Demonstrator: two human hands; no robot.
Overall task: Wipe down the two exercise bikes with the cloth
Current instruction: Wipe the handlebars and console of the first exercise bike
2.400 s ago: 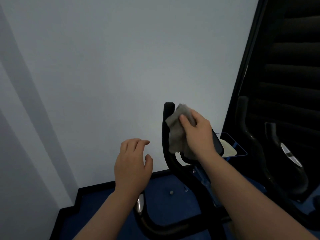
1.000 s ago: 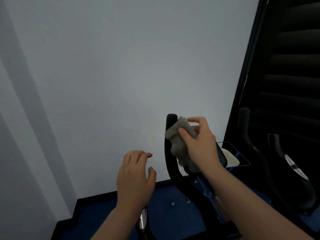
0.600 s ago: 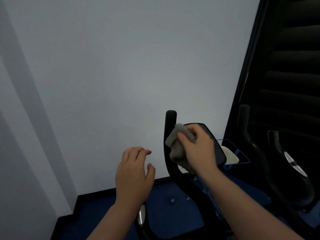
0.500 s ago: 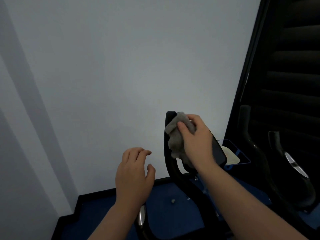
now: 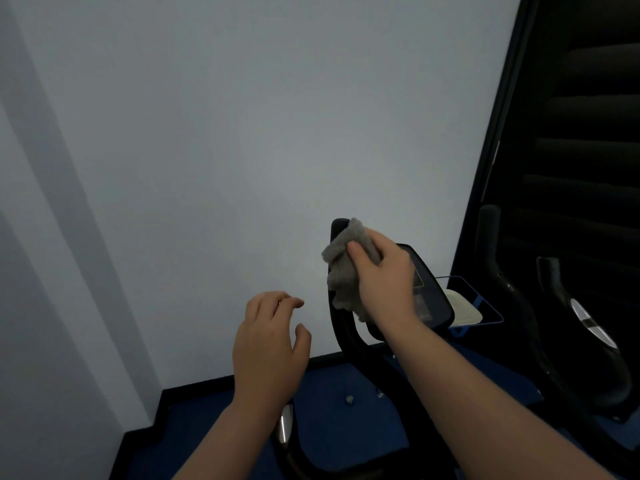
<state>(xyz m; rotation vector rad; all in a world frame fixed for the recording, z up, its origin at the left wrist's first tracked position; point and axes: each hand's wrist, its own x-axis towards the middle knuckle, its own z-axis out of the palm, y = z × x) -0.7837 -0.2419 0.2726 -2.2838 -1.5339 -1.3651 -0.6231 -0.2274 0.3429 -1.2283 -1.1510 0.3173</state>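
Cloth [image 5: 346,271]: grey, crumpled, bunched against the upright left handlebar [image 5: 337,306] of the nearer exercise bike, just beside the console [image 5: 427,289]. It covers the bar from near its rounded tip downward; a loose fold hangs below the palm.

Right hand [image 5: 384,282]: grips the cloth, thumb pinching it on the near side, fingers curled over the top. It sits between handlebar and console, pressing the cloth onto the bar.

Left hand [image 5: 270,344]: holds nothing, fingers loosely curled, hovering to the left of the handlebar and lower, apart from it.

Key relation: the handlebar's long axis runs near vertical, curving toward the person at its base. The right hand is already on it; the left is the farther one. Judgement: the stroke called for runs down along that axis, with the cloth wrapped round the tube.

Outward: second exercise bike [image 5: 554,323] to the right, dark, its handlebars well apart from both hands; judged not yet reached. Small blue-edged tray [image 5: 485,306] behind the console. Blue floor [image 5: 221,420] below, pale wall [image 5: 242,133] ahead.
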